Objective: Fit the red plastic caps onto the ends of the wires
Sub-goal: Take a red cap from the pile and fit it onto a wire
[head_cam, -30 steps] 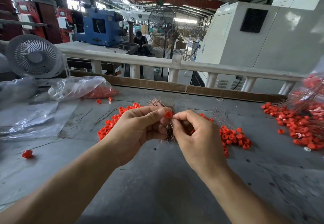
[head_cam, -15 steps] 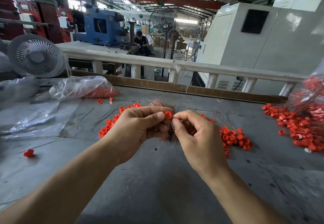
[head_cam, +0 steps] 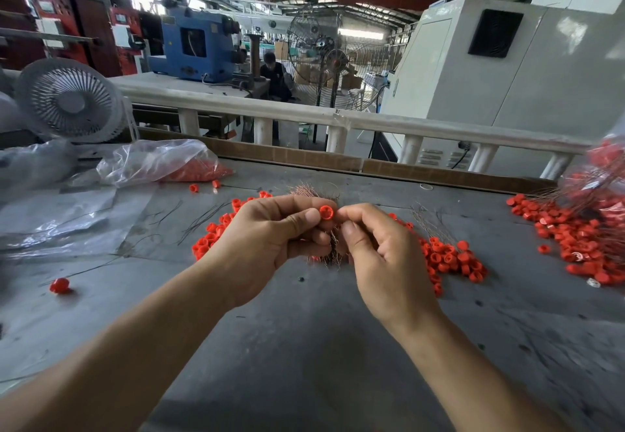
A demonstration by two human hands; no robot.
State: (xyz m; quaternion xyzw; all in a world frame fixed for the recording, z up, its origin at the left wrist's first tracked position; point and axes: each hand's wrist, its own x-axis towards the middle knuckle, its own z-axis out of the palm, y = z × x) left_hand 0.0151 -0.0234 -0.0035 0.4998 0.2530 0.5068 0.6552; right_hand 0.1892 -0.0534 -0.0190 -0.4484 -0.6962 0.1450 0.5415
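A red cap (head_cam: 326, 212) sits between the left thumb tip (head_cam: 309, 218) and the right index fingertip (head_cam: 342, 212), its open end toward the camera. The left hand (head_cam: 267, 242) has all fingers curled; its thumb presses the cap's left side, and its lower fingers close round a wire bundle (head_cam: 333, 245) that sticks out above and below the fist. The right hand (head_cam: 382, 256) is also curled, thumb and index pinched at the cap's right side; whether a wire is held in that pinch cannot be told. Both hands hover over the grey table (head_cam: 304, 347), near its middle. Behind the left hand lies a loose cap pile (head_cam: 211, 237); just right of the right hand lies a second pile (head_cam: 453, 261), with bare wires (head_cam: 429, 222) at its far edge. At the far right edge, capped wires (head_cam: 585, 239) lie heaped. One lone cap (head_cam: 59, 285) rests at near left. At far left, a clear bag (head_cam: 159, 163) holds more caps, beside a white fan (head_cam: 69, 103). A white rail (head_cam: 338, 117) runs along the table's far side.
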